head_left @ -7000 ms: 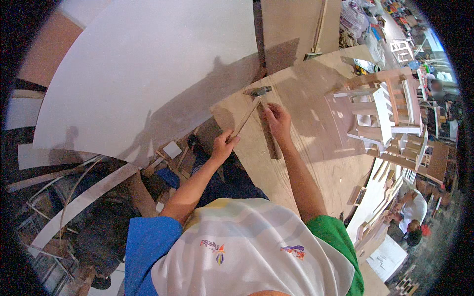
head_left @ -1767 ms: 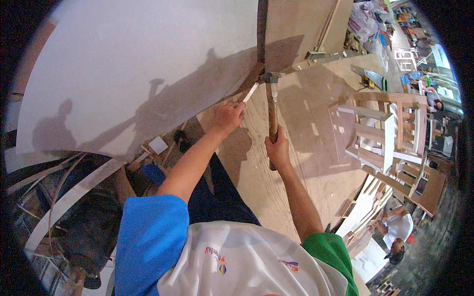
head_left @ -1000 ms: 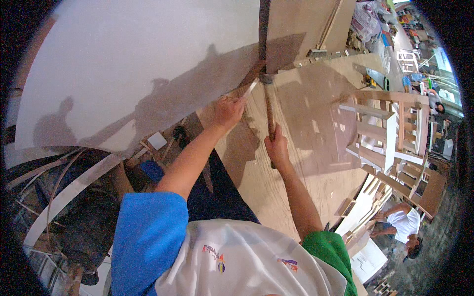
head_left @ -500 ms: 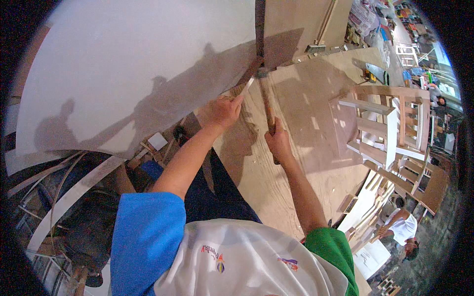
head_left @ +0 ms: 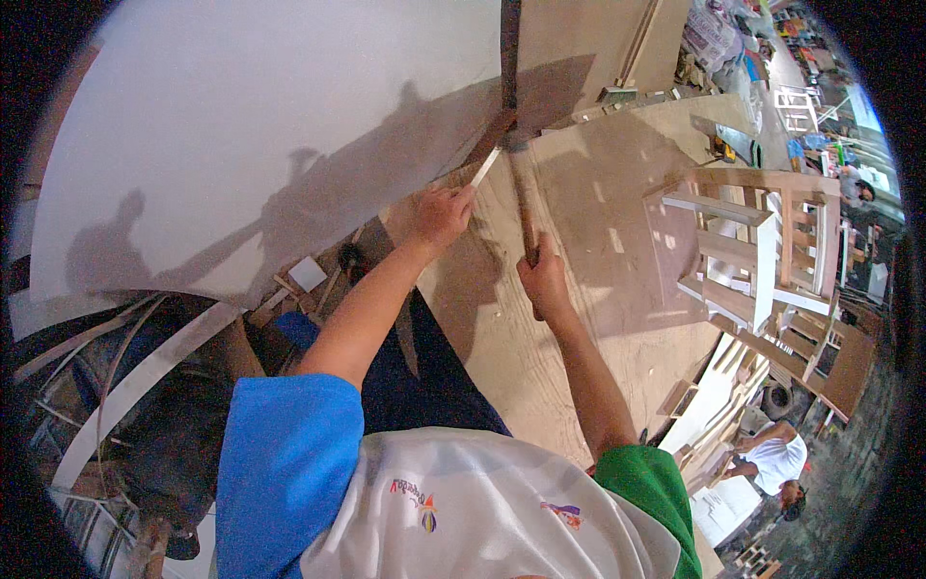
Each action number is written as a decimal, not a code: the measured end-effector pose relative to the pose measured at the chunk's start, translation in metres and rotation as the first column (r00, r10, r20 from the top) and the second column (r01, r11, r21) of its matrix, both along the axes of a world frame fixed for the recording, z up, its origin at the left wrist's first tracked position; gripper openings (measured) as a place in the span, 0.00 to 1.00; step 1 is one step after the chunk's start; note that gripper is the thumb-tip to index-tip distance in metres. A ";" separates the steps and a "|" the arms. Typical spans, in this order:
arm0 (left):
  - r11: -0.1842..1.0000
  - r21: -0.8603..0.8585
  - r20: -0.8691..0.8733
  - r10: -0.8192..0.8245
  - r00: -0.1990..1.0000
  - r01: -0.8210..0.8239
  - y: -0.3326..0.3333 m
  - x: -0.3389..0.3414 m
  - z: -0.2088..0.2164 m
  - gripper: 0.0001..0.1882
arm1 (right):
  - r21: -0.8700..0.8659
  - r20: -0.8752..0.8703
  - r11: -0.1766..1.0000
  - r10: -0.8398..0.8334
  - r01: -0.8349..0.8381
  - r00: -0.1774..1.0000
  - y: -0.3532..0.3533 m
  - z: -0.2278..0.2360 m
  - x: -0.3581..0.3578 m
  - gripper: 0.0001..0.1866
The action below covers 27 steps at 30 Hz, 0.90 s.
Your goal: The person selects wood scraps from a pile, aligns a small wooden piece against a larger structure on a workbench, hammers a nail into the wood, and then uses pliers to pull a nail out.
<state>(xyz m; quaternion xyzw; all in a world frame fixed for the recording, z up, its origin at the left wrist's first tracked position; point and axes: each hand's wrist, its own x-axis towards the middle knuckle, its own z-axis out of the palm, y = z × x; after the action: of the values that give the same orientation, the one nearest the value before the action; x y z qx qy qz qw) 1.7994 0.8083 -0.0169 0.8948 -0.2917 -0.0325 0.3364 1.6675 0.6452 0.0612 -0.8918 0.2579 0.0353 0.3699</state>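
My right hand [head_left: 545, 280] is closed round the wooden handle of a hammer [head_left: 524, 198]. The hammer's dark head is at the far end, beside a dark upright edge. In my left hand [head_left: 444, 216] is a thin pale strip [head_left: 485, 168], gripped near its lower end. The strip's far tip lies close to the hammer head; whether they touch I cannot tell. Beneath both hands spreads a plywood sheet [head_left: 521, 357]. A large white panel [head_left: 241, 116] rises beyond my left hand, with shadows across it.
Wooden chair frames [head_left: 752, 251] stand on the right. A brush [head_left: 615, 95] leans against a brown board [head_left: 569, 39] at the back. Below right, a person in a white shirt [head_left: 779, 458] bends over pale boards. Curved strips [head_left: 145, 391] lie at lower left.
My left hand has shifted slightly, and the pale strip shows at a little different angle. The hammer has barely moved. The person at lower right has changed posture.
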 end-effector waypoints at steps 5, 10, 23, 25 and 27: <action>0.997 0.079 0.061 -0.005 0.998 0.000 0.003 -0.004 -0.006 0.14 | 0.030 -0.067 0.999 -0.026 0.028 0.997 0.003 -0.007 -0.012 0.21; 0.983 0.176 -0.006 -0.050 0.999 0.050 0.000 0.001 0.001 0.13 | 0.035 -0.049 0.996 -0.076 0.078 0.996 -0.004 -0.005 -0.018 0.24; 0.985 0.172 -0.049 0.001 0.999 0.007 -0.001 0.007 0.004 0.14 | 0.015 -0.036 1.000 -0.026 0.026 0.999 -0.012 0.002 0.007 0.19; 0.987 0.160 -0.052 0.005 0.999 0.003 0.002 -0.004 0.001 0.14 | -0.068 0.086 0.997 -0.034 0.040 0.996 -0.010 -0.011 -0.003 0.16; 0.998 0.050 -0.024 0.041 0.999 -0.039 0.001 -0.002 -0.008 0.13 | -0.041 -0.047 0.997 0.062 -0.064 0.997 -0.010 -0.011 -0.009 0.15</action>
<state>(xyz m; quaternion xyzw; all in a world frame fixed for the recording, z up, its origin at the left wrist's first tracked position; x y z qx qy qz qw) 1.7973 0.8091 -0.0247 0.9080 -0.2687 -0.0439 0.3183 1.6589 0.6349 0.0500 -0.9061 0.2389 0.0617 0.3436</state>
